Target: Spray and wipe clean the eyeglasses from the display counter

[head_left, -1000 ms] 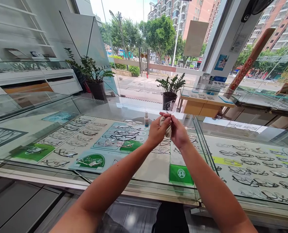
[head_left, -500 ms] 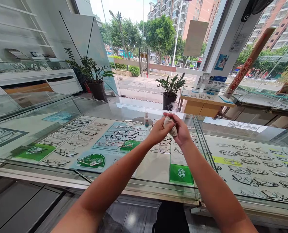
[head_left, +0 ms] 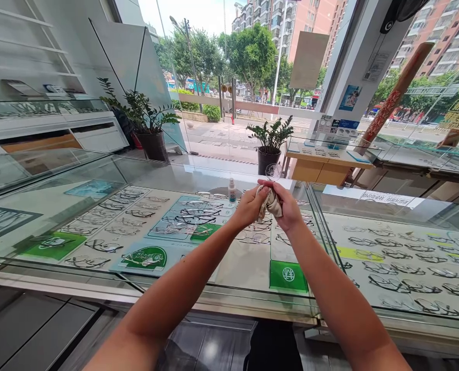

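Above the glass display counter, my two hands meet around a crumpled beige cloth [head_left: 273,204]. My left hand [head_left: 249,207] is closed on the cloth's left side, its thumb pressed into the folds. From the right, my right hand [head_left: 288,206] wraps the cloth with bent fingers. A thin-rimmed pair of glasses [head_left: 273,170] sticks out beyond the fingertips, one round lens showing; the rest is hidden by cloth and fingers. A small spray bottle [head_left: 231,191] with a white top stands upright on the counter, left of my hands.
Rows of eyeglass frames [head_left: 200,214] lie under the counter glass [head_left: 229,278], around a green card [head_left: 289,275]. Another glass case [head_left: 399,247] adjoins on the right. Beyond the counter stand potted plants [head_left: 269,149] and a low display table [head_left: 322,165].
The cloth has been shifted and bunched differently between my hands, with a loose fold now hanging by my left fingers. The glasses' lens shows more plainly. The view has moved slightly.
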Demonstrator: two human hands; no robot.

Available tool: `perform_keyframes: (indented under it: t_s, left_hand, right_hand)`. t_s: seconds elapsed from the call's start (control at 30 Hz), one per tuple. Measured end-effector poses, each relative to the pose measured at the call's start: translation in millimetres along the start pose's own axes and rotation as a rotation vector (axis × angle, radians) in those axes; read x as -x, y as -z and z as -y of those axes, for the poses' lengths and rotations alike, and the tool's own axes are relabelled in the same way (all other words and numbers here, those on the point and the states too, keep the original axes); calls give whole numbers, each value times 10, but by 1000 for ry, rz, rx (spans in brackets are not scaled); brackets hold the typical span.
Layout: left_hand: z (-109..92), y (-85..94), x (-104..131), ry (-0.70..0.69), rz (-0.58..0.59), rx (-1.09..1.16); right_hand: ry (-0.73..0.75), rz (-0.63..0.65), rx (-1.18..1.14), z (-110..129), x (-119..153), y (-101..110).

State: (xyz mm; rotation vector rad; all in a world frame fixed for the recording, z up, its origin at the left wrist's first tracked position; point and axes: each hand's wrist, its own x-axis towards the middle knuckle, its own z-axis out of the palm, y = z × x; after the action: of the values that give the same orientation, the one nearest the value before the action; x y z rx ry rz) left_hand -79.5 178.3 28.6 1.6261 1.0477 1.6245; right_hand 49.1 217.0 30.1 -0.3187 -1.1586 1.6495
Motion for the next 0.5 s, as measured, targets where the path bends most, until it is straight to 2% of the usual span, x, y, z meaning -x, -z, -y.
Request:
perform_keyframes:
  t_s: [0.07,0.13,0.27,0.37,0.5]
  left_hand:
    - [11,15,-17,20,63,62]
    - [37,32,-34,43,58,99]
    - [126,93,-92,128,-63,191]
    - [184,153,-152,167,-160,261]
    - [197,209,-195,177,-196,306]
  right_hand:
    - [10,-9,-7,21,-12,29]
    - [23,-12,-22,43,-16,46]
    - [33,-23,-46,84,-18,70]
    - [41,-36,33,99,-20,80]
    - [28,31,198,89,-9,57]
